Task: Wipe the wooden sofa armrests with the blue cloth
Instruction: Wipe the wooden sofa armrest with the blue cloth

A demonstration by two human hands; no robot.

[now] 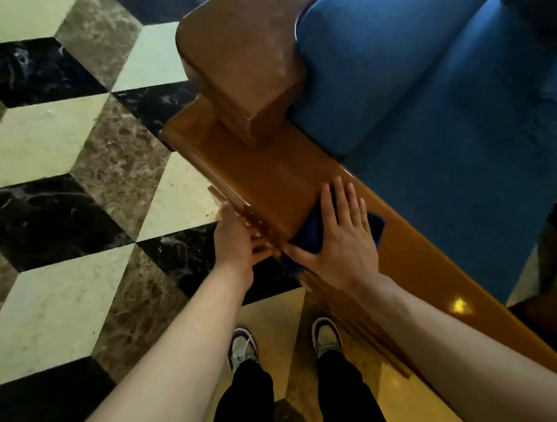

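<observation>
A glossy brown wooden sofa frame (269,170) runs from the centre toward the lower right, with a raised wooden armrest block (240,63) at its far end. My right hand (341,237) lies flat, fingers spread, pressing a dark blue cloth (309,232) onto the wood near its outer edge. The cloth shows only at the hand's left side and past the fingertips on the right. My left hand (237,244) curls its fingers over the frame's moulded outer edge, right beside the cloth.
Blue sofa cushions (425,111) fill the upper right. A marble floor (63,155) with a black, cream and brown cube pattern lies to the left. My two shoes (325,335) stand close to the sofa base.
</observation>
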